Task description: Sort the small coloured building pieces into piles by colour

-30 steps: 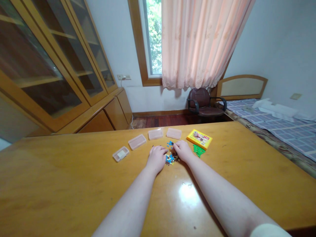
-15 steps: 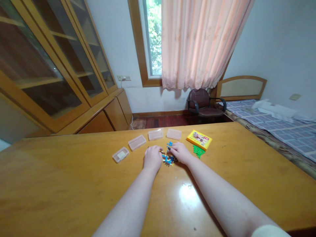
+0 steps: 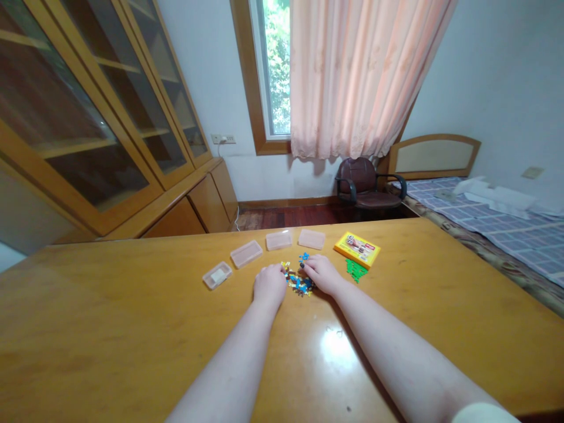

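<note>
A mixed pile of small building bricks (image 3: pixel 301 286), blue, yellow, brown and pale, lies on the table between my two hands. My left hand (image 3: pixel 268 286) rests at the pile's left edge with its fingers curled together; whatever is in the fingertips is hidden. On the other side, my right hand (image 3: pixel 325 275) pinches a small dark brick (image 3: pixel 302 265) between thumb and finger, just above the pile. A little group of blue bricks (image 3: pixel 304 257) sits beyond the right fingertips. Green bricks (image 3: pixel 356 270) lie in a separate patch to the right.
Shallow clear plastic boxes stand in an arc behind the pile: one with a pale item inside (image 3: pixel 217 275), and others at the left (image 3: pixel 246 254), middle (image 3: pixel 279 240) and right (image 3: pixel 311 238). A yellow box (image 3: pixel 356 249) lies behind the green bricks. The table's (image 3: pixel 132 329) far edge runs behind them.
My left hand has shifted slightly left, uncovering yellow and brown bricks at the pile's left side. The right hand stays nearly in place with the dark brick.
</note>
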Available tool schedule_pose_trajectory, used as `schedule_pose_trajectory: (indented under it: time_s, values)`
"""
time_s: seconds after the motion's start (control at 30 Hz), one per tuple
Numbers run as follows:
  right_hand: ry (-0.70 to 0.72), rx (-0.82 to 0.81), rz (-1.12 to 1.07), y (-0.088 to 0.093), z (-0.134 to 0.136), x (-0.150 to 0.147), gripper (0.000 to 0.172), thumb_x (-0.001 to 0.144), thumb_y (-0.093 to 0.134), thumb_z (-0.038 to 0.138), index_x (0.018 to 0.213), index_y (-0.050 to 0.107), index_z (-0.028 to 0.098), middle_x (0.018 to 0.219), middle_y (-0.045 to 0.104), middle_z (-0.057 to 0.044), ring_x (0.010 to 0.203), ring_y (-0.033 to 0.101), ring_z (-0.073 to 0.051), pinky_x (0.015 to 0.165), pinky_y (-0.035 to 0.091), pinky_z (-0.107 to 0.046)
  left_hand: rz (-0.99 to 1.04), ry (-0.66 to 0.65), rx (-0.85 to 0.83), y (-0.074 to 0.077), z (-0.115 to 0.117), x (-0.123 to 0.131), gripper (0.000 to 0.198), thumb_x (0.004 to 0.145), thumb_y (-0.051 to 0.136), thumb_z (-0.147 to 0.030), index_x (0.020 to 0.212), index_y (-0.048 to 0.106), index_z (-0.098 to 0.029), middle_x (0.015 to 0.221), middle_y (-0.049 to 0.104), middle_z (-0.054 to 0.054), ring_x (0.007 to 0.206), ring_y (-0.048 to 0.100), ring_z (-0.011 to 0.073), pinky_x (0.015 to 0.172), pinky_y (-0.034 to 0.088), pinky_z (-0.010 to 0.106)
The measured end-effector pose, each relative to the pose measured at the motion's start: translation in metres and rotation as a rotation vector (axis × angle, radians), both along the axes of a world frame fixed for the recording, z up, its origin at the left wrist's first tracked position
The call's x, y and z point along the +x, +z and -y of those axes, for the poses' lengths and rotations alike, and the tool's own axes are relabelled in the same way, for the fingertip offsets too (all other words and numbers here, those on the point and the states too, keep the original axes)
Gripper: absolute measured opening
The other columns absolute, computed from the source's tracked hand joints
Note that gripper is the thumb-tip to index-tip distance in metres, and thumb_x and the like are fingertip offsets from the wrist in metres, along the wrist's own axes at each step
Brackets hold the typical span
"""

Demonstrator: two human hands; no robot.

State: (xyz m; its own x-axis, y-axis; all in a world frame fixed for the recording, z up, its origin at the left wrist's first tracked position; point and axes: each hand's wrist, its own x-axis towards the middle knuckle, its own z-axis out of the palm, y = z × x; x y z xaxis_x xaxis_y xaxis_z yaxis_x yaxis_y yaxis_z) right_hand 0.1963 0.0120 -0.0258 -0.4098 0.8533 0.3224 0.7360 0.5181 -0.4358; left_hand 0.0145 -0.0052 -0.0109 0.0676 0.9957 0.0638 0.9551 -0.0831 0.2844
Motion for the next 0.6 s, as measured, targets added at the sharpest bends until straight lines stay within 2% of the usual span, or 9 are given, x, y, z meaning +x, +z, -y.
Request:
schedule_pose_trajectory:
  time_s: [0.3, 0.47, 0.6]
  values:
    - [-0.002, 0.005, 0.011, -0.0008, -0.0009, 0.0010, 0.035, 0.094, 0.041, 0.027, 0.070, 0.065, 0.017, 0.073, 0.063, -0.003, 0.073, 0.052, -0.015, 0.069, 0.033, -0.024, 0.192, -0.247, 0.027, -0.0095, -0.0036, 0.0062, 0.038, 0.077, 0.043, -0.011, 0.102, 0.069, -0.023, 0.103, 0.070, 0.003, 0.099, 0.059, 0.0173, 0.090, 0.042, 0.027]
    - [-0.023, 0.004, 0.061, 0.0007, -0.0005, 0.0007, 0.036, 0.093, 0.041, 0.025, 0.068, 0.066, 0.018, 0.072, 0.062, -0.003, 0.072, 0.051, -0.015, 0.069, 0.033, -0.025, 0.147, -0.204, 0.088, -0.0072, -0.0018, 0.0047, 0.037, 0.077, 0.045, -0.009, 0.102, 0.068, -0.022, 0.104, 0.068, 0.004, 0.101, 0.056, 0.0191, 0.092, 0.040, 0.031]
    - [-0.041, 0.016, 0.059, 0.0005, -0.0010, 0.0017, 0.037, 0.094, 0.040, 0.026, 0.071, 0.067, 0.017, 0.073, 0.062, -0.004, 0.074, 0.051, -0.015, 0.070, 0.033, -0.026, 0.059, -0.153, 0.107, -0.0084, -0.0022, 0.0022, 0.037, 0.082, 0.046, -0.012, 0.106, 0.068, -0.028, 0.112, 0.066, 0.003, 0.106, 0.052, 0.0223, 0.091, 0.038, 0.036]
